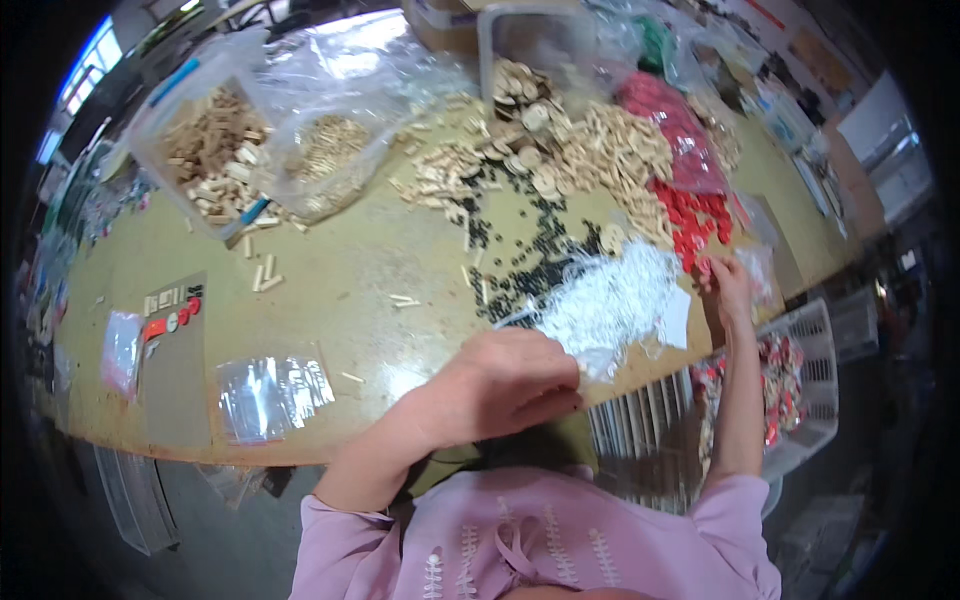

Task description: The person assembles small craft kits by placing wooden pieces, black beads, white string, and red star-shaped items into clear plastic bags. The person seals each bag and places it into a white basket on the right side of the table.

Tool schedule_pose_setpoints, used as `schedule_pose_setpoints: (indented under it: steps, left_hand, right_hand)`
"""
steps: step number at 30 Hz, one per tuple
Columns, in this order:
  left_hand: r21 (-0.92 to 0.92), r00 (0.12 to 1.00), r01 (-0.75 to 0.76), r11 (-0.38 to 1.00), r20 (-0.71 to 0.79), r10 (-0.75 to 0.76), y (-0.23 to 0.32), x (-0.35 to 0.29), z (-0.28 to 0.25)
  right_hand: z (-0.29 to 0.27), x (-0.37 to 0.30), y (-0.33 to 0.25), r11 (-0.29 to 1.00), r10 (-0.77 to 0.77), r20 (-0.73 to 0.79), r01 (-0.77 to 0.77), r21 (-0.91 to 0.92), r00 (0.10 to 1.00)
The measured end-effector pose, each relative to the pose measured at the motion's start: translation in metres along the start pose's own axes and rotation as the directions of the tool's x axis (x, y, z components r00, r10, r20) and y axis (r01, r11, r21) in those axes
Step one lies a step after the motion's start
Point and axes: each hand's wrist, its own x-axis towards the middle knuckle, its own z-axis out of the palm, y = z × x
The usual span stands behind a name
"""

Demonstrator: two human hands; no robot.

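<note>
My left hand (508,375) is curled closed over the table's front edge, beside a heap of thin white strings (610,300). What its fingers hold, if anything, is hidden. Farther right, my right hand (732,288) pinches a small red piece (704,266) at the near end of a pile of red pieces (690,215). Small black rings (545,235) lie scattered behind and left of the strings. Pale wooden pieces (625,150) are heaped beyond, with round wooden discs (537,120) spilling from a clear tub (540,40).
A clear bin of wooden blocks (215,150) and a bag of small wooden pieces (330,140) stand at the back left. Clear plastic bags (270,395) lie front left, near a brown card (175,380) with a row of parts. A white basket (820,370) of filled packets sits below right.
</note>
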Motion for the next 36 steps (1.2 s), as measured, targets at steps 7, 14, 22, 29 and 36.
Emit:
schedule_pose_setpoints:
  steps: [7,14,22,29,36]
  left_hand:
    - [0.035,0.998,-0.07,0.997,-0.004,0.07,0.002,0.002,0.001]
    - [-0.017,1.0,-0.017,1.0,-0.025,0.016,0.008,0.002,-0.005]
    - [-0.202,0.999,-0.035,0.979,0.025,0.04,0.008,-0.005,-0.011]
    - [-0.423,0.986,-0.016,0.906,0.141,0.083,0.006,-0.005,-0.021]
    - [-0.502,0.931,0.056,0.863,0.338,0.136,-0.001,0.0,-0.022]
  right_hand:
    - [0.044,-0.024,-0.057,0.983,0.0,0.154,-0.028,0.181,0.988]
    - [0.122,-0.073,-0.114,0.997,-0.046,0.489,0.008,0.079,0.871]
    - [0.188,-0.127,-0.118,0.979,0.195,0.84,-0.155,-0.134,0.507]
    - [0.208,-0.15,-0.082,0.94,0.281,0.883,-0.293,-0.174,0.376]
    - [0.21,-0.14,-0.074,0.878,0.336,0.881,-0.45,-0.165,0.332]
